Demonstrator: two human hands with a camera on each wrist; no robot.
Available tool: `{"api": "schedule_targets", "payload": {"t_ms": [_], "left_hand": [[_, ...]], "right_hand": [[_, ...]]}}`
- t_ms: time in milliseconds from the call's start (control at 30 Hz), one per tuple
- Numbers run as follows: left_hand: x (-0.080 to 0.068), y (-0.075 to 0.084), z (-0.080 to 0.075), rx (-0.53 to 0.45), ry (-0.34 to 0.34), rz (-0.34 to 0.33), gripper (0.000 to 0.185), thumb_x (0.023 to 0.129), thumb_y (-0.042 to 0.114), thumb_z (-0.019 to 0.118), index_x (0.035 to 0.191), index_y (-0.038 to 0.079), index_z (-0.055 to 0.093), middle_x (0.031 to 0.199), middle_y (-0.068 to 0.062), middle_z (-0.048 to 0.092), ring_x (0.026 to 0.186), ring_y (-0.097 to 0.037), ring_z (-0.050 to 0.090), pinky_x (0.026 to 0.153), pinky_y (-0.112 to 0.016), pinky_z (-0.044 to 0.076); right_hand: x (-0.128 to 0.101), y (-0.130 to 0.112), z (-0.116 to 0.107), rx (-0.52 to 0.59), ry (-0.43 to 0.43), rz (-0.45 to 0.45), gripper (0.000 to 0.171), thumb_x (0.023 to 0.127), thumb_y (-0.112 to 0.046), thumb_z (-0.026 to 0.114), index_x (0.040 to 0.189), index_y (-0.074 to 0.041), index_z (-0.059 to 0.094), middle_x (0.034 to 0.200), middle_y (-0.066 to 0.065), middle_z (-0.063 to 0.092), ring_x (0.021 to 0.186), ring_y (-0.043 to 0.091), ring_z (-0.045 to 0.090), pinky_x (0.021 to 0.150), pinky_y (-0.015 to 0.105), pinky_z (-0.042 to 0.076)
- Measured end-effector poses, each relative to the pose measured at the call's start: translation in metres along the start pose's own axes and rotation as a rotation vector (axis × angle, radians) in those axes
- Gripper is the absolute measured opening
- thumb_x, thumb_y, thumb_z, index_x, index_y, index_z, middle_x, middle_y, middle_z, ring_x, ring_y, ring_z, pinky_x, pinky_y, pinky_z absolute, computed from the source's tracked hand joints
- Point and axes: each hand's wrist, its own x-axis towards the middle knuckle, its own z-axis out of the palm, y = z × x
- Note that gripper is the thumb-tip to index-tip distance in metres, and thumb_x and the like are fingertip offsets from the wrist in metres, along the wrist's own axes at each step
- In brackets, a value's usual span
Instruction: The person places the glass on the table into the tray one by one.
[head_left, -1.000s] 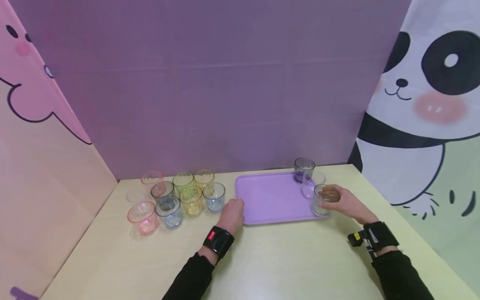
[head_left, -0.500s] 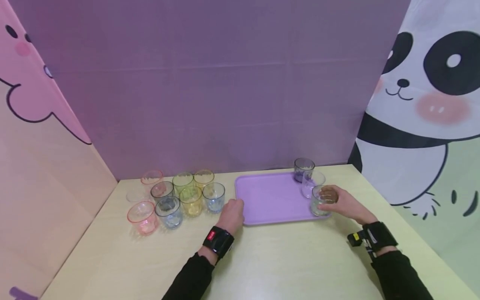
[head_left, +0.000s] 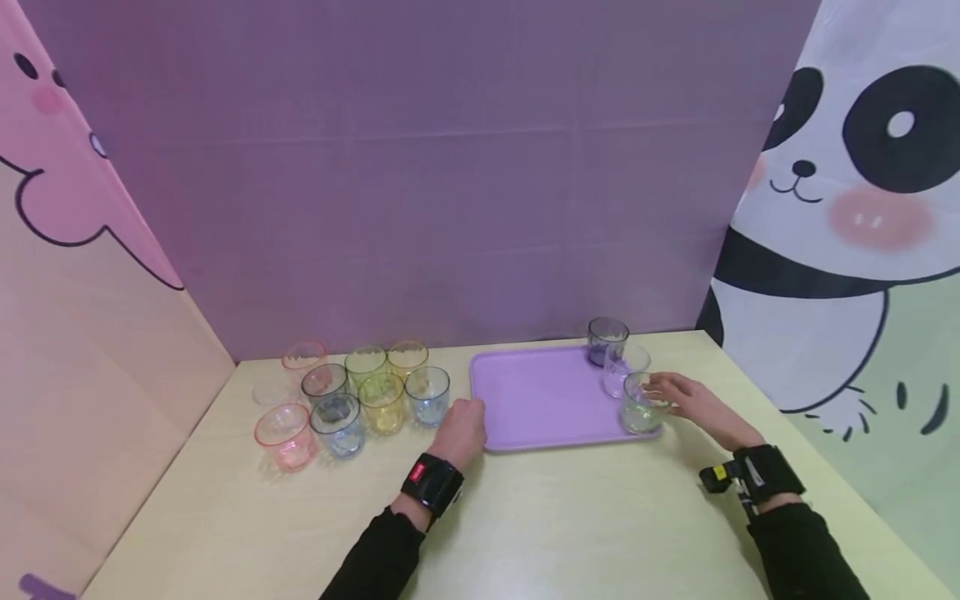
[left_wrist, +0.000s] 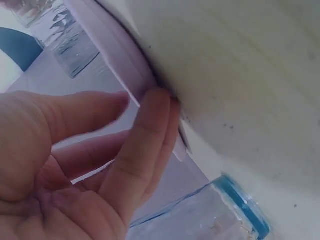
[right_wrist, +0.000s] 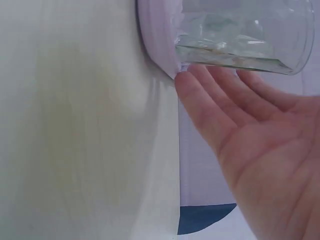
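clear greenish glass [head_left: 640, 412] upright on lilac tray [head_left: 536, 400].

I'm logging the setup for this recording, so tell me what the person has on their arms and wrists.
Both arms are in long black sleeves, the left sleeve and the right sleeve. The left wrist carries a black strap-on device with a small red panel. The right wrist carries a similar black device with a small yellow mark. The left hand and right hand are bare, with no gloves.
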Motion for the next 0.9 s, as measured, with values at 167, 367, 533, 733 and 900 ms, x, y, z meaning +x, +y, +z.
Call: {"api": "schedule_targets", "payload": {"t_ms": [167,367,533,733,900], "left_hand": [[-0.002,-0.003,-0.01,-0.094,-0.019,-0.009,0.013,0.09,0.007,0.065,0.082,-0.003,0.065,0.071,-0.011,0.062,0.063,-0.022,0.056,0.057,-0.034,0.048],[-0.002,-0.003,-0.025,-0.178,-0.041,-0.047,0.016,0.092,0.01,0.063,0.08,0.0,0.062,0.067,-0.006,0.057,0.058,-0.019,0.053,0.052,-0.029,0.044],[-0.001,-0.003,-0.038,-0.205,-0.02,-0.055,0.021,0.093,0.012,0.063,0.073,0.005,0.065,0.061,-0.001,0.055,0.053,-0.014,0.05,0.048,-0.025,0.042],[0.003,-0.011,-0.06,-0.166,0.149,-0.035,0.025,0.093,0.019,0.064,0.071,0.008,0.069,0.058,0.001,0.055,0.052,-0.013,0.048,0.048,-0.026,0.038],[0.006,-0.025,-0.07,-0.185,0.272,-0.059,0.026,0.093,0.025,0.066,0.097,0.0,0.073,0.085,-0.012,0.071,0.077,-0.025,0.065,0.069,-0.038,0.053]], "right_hand": [[0.002,-0.001,0.0,0.067,0.026,0.023,0.082,0.104,-0.052,0.003,0.144,0.013,0.032,0.141,0.035,0.046,0.129,0.049,0.045,0.098,0.045,0.052],[0.003,0.002,0.005,0.026,0.15,0.09,0.053,0.108,-0.029,0.031,0.134,0.015,0.047,0.131,0.034,0.054,0.114,0.037,0.059,0.084,0.034,0.059],[0.004,0.007,0.006,-0.032,0.158,0.106,0.033,0.092,0.002,0.054,0.122,0.014,0.058,0.121,0.032,0.061,0.093,0.018,0.064,0.074,0.028,0.059],[0.009,0.008,0.006,-0.067,0.122,0.133,0.037,0.083,0.006,0.061,0.119,0.015,0.06,0.122,0.036,0.059,0.076,0.017,0.064,0.065,0.029,0.058],[0.012,0.006,0.006,-0.038,0.084,0.187,0.037,0.082,0.009,0.058,0.118,0.018,0.059,0.123,0.039,0.056,0.067,0.017,0.066,0.062,0.031,0.059]]}}
